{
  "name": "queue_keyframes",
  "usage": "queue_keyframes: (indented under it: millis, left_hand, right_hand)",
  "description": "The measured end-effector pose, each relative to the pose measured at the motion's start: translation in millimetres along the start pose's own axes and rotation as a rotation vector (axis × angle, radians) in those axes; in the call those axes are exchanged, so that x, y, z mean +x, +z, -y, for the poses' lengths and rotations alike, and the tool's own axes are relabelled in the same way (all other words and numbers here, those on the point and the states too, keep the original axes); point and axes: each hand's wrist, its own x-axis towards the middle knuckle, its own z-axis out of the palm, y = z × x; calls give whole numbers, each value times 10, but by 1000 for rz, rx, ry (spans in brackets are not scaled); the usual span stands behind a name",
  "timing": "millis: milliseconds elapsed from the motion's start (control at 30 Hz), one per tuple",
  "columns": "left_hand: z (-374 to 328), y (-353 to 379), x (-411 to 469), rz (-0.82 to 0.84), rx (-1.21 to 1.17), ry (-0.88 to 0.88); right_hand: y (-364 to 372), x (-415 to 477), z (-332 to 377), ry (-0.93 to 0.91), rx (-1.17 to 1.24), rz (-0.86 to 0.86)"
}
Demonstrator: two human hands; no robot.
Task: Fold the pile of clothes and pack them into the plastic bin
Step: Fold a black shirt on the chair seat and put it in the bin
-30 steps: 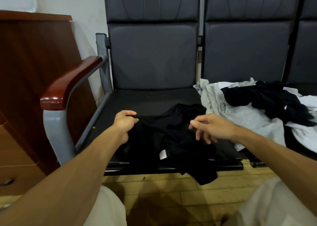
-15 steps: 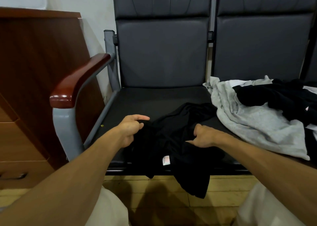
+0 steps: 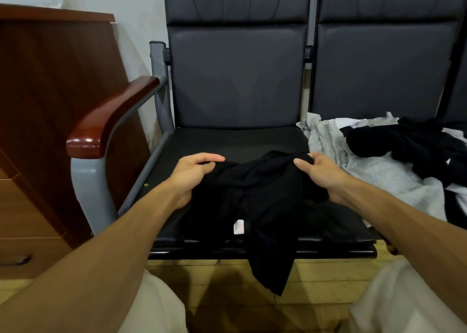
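A crumpled black garment (image 3: 260,206) with a small white label lies on the black seat (image 3: 227,140) of the left chair; one end hangs over the front edge toward the floor. My left hand (image 3: 192,173) grips its upper left edge, fingers curled over the cloth. My right hand (image 3: 321,173) grips its upper right part, thumb on top. A pile of clothes (image 3: 379,160), grey, white and black, lies on the neighbouring seat to the right. No plastic bin is in view.
A wooden armrest (image 3: 106,120) on a grey metal frame stands left of the seat. A brown wooden cabinet (image 3: 50,130) with drawers fills the left side. Yellowish floor tiles (image 3: 227,277) show below the seat, between my light-trousered knees.
Both hands have moved farther up the seat and taken hold of the black garment's upper part; the right hand shifted right toward the pile. The garment is bunched up between them.
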Motion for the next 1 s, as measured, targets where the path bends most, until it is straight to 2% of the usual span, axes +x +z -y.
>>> queue_keyframes:
  millis: [67,167,233,300,367,467,533,600,700,833,900,1000]
  left_hand:
    - [3,-13,-86,179,125,-20]
    - [29,-76,-218,428,294,-155]
    - [23,-127,-282,543,326,-236]
    - [-5,-136,-339,566,258,-260]
    - [-17,-105,-358,409,129,-206]
    - [34,-90,-253,-3,28,-109]
    - [83,-122,-144,-238,32,-97]
    - [98,-153,-80,-378,-7,-91]
    - [92,-158,11,-443,-118,-82]
    - [90,-106,183,-435,-258,-119]
    - [122,-103,291,-503,-237,-92]
    - [183,-136,428,-628,-70,7]
  right_hand:
    - [-93,-54,-20,-15,-200,-1]
    - [-204,-226,4,89,-582,208]
    - [-253,-388,91,186,-654,408]
    - [-277,-471,156,199,-568,447]
    - [-319,-420,154,179,-441,285]
    - [-362,-291,99,219,-188,30]
    - [-350,-234,86,242,-30,-55]
    - [-328,-145,86,234,129,-152]
    - [-291,15,89,211,311,-291]
    - [-191,194,52,163,297,-366]
    - [-142,287,35,75,299,-388]
    - [-144,424,51,-177,192,-435]
